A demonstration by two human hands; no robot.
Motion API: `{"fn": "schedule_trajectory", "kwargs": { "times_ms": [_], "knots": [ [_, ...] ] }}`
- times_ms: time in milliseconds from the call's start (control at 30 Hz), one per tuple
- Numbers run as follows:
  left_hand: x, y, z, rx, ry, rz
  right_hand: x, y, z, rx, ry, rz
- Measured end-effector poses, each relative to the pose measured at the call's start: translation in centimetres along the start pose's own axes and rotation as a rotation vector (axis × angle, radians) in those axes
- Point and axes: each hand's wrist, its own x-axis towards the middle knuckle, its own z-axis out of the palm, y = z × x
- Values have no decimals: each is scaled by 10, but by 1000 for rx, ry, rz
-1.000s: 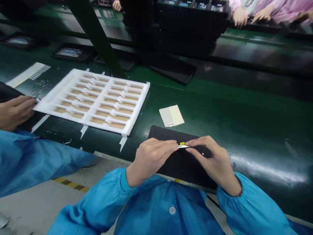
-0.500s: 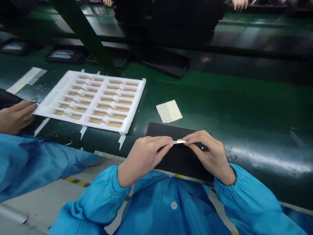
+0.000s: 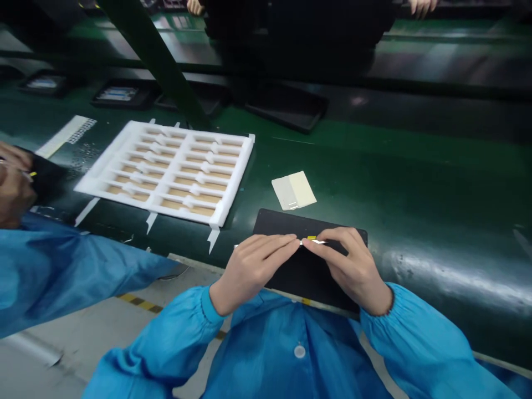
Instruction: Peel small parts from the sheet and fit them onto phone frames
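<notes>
Between my fingertips is a thin white strip [image 3: 320, 241] with a small yellow tab [image 3: 311, 238] on its far edge; its exact kind cannot be made out. My left hand [image 3: 256, 266] is closed in a pinch on the strip's left part, hiding most of it. From the other side, my right hand [image 3: 353, 265] pinches it near the middle, thumb close to the left fingertips. Both hands are over a black mat [image 3: 299, 277] at the bench's front edge. Just beyond the mat lies a small cream and grey card [image 3: 293, 191].
A white foam tray [image 3: 233, 191] with slotted compartments is on the green bench [image 3: 399, 183] to the left. Black trays [image 3: 286, 105] stand along the back. At far left, a co-worker's hands [image 3: 14, 180] are busy near a comb-edged white strip [image 3: 62, 136].
My right thumb has slid left along the strip, closer to my left fingertips. The view has shifted slightly left. The co-worker's hand has drawn away from the foam tray.
</notes>
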Motion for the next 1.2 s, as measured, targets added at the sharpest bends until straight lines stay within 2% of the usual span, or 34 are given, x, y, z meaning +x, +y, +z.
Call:
{"fn": "schedule_trajectory", "kwargs": {
  "times_ms": [100, 167, 233, 367, 433, 500, 567, 667, 800, 833, 900, 1000, 1200],
  "knots": [
    [-3, -4, 3, 66, 30, 69, 11, 3, -4, 98, 4, 68],
    [3, -11, 2, 14, 13, 30, 25, 17, -2, 179, 50, 168],
    [13, -24, -1, -151, -85, -90, 42, 42, 8, 192, 53, 237],
    [36, -61, -7, -463, -366, -340, 63, 109, 35, 51, -255, 189],
    [45, -76, -6, -520, -453, -370, 62, 133, 40, -38, -301, 192],
    [52, -87, -3, -558, -524, -362, 57, 146, 40, -89, -273, 203],
    [59, -92, 2, -586, -587, -356, 53, 149, 38, -103, -253, 204],
    [70, -95, 7, -575, -681, -368, 53, 140, 35, -105, -207, 185],
    [82, -100, 9, -537, -784, -369, 63, 119, 38, -94, -27, 100],
    [84, -101, 9, -539, -796, -365, 66, 113, 39, -59, -28, 80],
    [85, -104, 10, -545, -814, -359, 70, 105, 44, 38, -118, 68],
    [85, -106, 12, -559, -830, -349, 75, 99, 54, 105, -236, 115],
    [85, -106, 12, -560, -821, -376, 77, 94, 66, 26, -225, 217]
  ]
}}
